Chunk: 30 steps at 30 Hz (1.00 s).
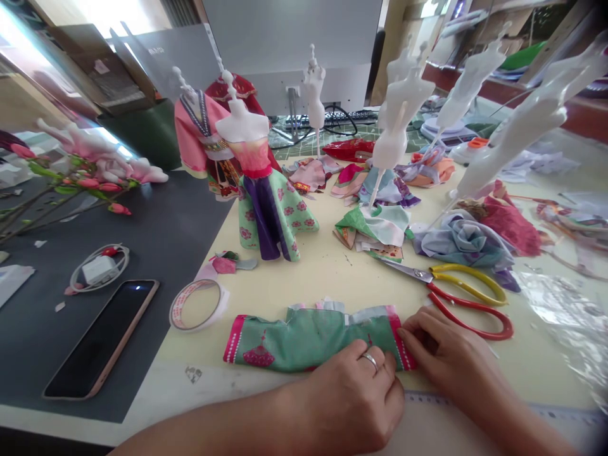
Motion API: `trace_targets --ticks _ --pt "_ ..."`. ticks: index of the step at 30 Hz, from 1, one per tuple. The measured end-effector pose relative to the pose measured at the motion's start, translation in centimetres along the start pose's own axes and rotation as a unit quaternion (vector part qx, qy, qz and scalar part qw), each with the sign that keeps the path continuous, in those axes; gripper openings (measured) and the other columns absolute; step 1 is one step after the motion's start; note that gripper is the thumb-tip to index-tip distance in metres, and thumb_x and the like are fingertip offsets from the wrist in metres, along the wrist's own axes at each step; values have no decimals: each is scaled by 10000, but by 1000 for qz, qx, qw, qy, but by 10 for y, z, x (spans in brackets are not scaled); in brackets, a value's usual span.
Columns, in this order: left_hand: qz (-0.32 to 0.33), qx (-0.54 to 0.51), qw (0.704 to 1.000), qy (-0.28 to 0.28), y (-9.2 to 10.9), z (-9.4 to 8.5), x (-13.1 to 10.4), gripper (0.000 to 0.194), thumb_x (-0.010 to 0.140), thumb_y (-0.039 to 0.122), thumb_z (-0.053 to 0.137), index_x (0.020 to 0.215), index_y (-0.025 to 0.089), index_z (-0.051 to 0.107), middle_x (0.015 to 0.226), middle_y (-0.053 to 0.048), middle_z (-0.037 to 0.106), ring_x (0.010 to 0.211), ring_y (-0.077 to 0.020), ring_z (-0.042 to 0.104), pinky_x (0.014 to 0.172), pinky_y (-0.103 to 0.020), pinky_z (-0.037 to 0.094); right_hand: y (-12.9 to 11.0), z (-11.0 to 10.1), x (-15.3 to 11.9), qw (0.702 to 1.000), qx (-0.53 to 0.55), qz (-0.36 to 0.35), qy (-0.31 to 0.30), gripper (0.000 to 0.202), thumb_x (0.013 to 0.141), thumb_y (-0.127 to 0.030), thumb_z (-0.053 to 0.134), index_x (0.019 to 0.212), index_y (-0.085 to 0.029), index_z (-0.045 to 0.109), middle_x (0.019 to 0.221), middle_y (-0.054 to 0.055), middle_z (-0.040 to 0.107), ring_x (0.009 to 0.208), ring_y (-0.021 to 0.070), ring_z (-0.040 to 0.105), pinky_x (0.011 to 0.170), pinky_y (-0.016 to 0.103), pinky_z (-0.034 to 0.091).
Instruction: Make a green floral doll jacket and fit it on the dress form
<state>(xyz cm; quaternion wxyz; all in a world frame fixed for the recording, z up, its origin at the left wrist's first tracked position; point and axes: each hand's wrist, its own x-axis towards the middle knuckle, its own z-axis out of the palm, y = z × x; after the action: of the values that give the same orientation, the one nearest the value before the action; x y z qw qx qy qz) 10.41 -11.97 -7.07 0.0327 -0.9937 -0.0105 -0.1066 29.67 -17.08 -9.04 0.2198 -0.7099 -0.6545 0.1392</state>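
A small green doll garment [294,337] with pink cuffs and a pink motif lies spread out flat in front of me. My left hand [354,392], with a ring on one finger, rests on its lower right part, fingers curled down against the cloth; the fingertips are partly hidden. At the right end, my right hand [441,345] pinches the pink cuff [403,342] between thumb and fingers. Red and yellow handled scissors [430,276] lie just beyond my right hand. A roll of tape [197,305] sits left of the garment.
Dressed doll forms [259,183] stand at the back left, bare white mannequins [394,126] at the back right. Fabric scraps [380,225] are heaped around the stands. A phone [102,342] and a charger [99,270] lie on the dark mat. A clear ruler [560,415] runs along the front.
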Motion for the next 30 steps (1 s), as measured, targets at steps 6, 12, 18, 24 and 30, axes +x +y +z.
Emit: trace_targets --ticks 6,12,18,24,30 --pt "0 -6 1000 -3 -1 -1 0 232 880 147 388 989 56 572 1030 -187 616 834 -221 582 683 -352 458 0 0 -1 1000 0 4 1 253 860 -366 466 668 -211 518 662 7 540 545 126 482 499 243 367" --pt "4 -1 1000 1 0 1 -1 218 876 152 402 984 64 570 1012 -184 623 854 -220 582 694 -357 459 0 1 -1 1000 -4 3 10 278 866 -382 463 657 -207 520 645 4 539 521 115 478 469 233 357" --pt "3 -3 1000 -2 0 -1 -1 218 876 152 402 981 70 575 1019 -182 622 863 -224 580 699 -358 457 0 1 0 1000 -3 2 10 283 871 -383 453 657 -208 514 654 7 546 531 117 488 471 236 353" --pt "2 -6 1000 -1 -1 -1 0 221 875 145 399 984 66 574 1016 -179 623 853 -225 580 698 -358 458 0 0 0 1000 4 5 7 272 872 -375 452 665 -208 508 661 9 547 542 123 491 496 239 361" --pt "14 -2 1000 2 -2 -5 1 235 877 140 389 990 61 578 1030 -189 621 853 -227 587 710 -366 467 -1 0 0 1000 -4 12 4 246 865 -345 455 669 -208 514 665 -2 547 538 111 490 483 236 351"
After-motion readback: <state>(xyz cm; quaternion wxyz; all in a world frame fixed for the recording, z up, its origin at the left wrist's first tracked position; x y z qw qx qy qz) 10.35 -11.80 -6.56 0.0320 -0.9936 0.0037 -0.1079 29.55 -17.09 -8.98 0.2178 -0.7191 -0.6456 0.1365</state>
